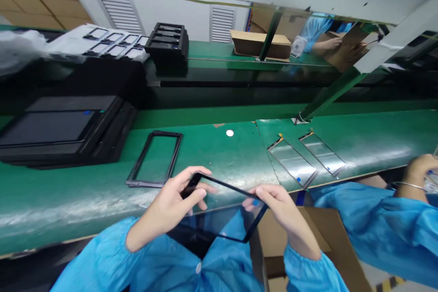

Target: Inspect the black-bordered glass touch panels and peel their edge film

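Note:
I hold a thin glass panel with a black border (222,219) in front of me, over the near edge of the green bench (212,155). My left hand (174,203) pinches its left end, fingers closed on the black rim. My right hand (278,205) grips its right end near a small blue tab. Both sleeves are blue. A black rectangular frame (155,159) lies flat on the bench just beyond my left hand.
Two clear film strips (306,157) lie on the bench to the right. A stack of black trays (61,130) sits at the left, more trays (167,43) at the back. A co-worker's blue sleeve (379,228) and hand (419,173) are at the right. A cardboard box (308,237) stands below.

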